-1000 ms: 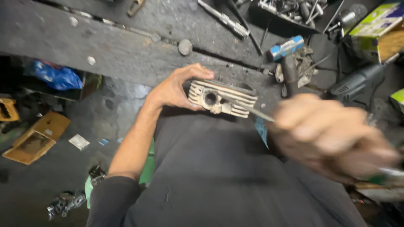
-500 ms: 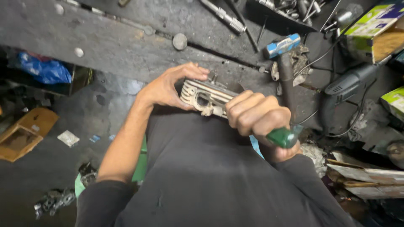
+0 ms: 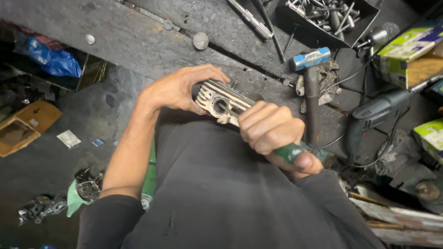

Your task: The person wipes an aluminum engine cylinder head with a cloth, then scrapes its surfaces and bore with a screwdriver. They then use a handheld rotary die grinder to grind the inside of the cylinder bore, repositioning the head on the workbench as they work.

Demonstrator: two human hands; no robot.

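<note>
Gripping the finned cylinder (image 3: 221, 102) against the table (image 3: 138, 41) edge, the left hand (image 3: 180, 87) steadies it — the right hand (image 3: 267, 129) fists a green-handled screwdriver (image 3: 288, 151), its tip in the port.

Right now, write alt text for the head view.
A left hand steadies a finned metal engine part at a dark workbench, while the right hand works a green-handled tool into its opening. A hammer lies nearby.

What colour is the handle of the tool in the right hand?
Green, seen in the head view: tool handle in the right hand.
</note>
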